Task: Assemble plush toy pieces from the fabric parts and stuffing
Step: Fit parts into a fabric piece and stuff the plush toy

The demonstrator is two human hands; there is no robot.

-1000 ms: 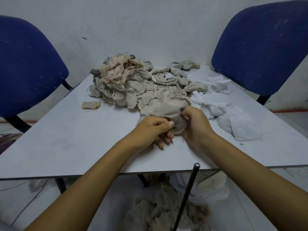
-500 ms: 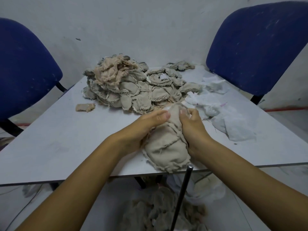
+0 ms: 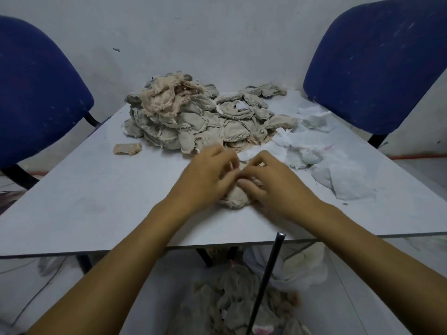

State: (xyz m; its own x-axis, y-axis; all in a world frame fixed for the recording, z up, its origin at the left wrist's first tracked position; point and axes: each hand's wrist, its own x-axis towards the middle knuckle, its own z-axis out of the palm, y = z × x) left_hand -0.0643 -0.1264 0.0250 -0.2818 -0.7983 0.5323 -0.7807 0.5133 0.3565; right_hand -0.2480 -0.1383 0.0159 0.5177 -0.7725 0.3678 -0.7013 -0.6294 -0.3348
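A: We have a pale grey counter (image 3: 101, 206) pushed against a plain grey-white wall (image 3: 217, 39), with a blue chair (image 3: 36, 93) at nine o'clock and another blue chair (image 3: 377, 66) at two o'clock.

B: At twelve o'clock on the counter we see a heap of beige fabric pieces (image 3: 198, 122), with a frayed pinkish bundle (image 3: 167, 95) on top. One small scrap (image 3: 127, 149) lies alone at ten o'clock of our hands, apart from the heap.

A: White stuffing (image 3: 321, 163) spreads from one o'clock to three o'clock, touching the heap's right edge.

B: The beige fabric piece (image 3: 235, 198) we work on lies on the counter at the centre, between both hands. Our left hand (image 3: 205, 180) has its fingers curled over the piece's top; our right hand (image 3: 273, 182) curls its fingers (image 3: 249, 183) onto it from the other side, pinching it. The fingertips of both hands meet there, somewhat blurred.

A: A dark rod (image 3: 268, 279) rises at six o'clock, in front of the counter's near edge. Beneath the counter, on the floor, lie more beige pieces (image 3: 237, 308) and a white bag (image 3: 302, 267).
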